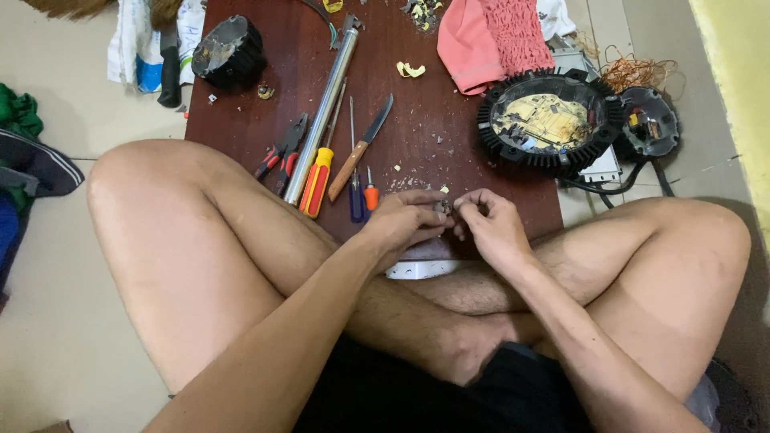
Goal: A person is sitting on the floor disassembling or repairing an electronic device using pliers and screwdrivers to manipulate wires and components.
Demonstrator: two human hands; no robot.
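Note:
I sit cross-legged at a dark brown board [433, 120]. My left hand [405, 220] pinches a small grey metal part [442, 208] at its fingertips, just above the board's near edge. My right hand [491, 223] meets it from the right, fingers curled and touching the same small part or a tiny piece beside it; what it holds is too small to tell. Just left of my hands lie an orange-handled screwdriver [318, 181], a blue-handled screwdriver [356, 200] and a short orange one [370, 195].
On the board lie a wooden-handled knife [361, 148], red-handled pliers [281, 151] and a long metal tube [325, 104]. A round black finned lamp housing [549, 120] sits at right, a smaller black housing [228, 50] at top left, pink cloth [493, 36] at the back.

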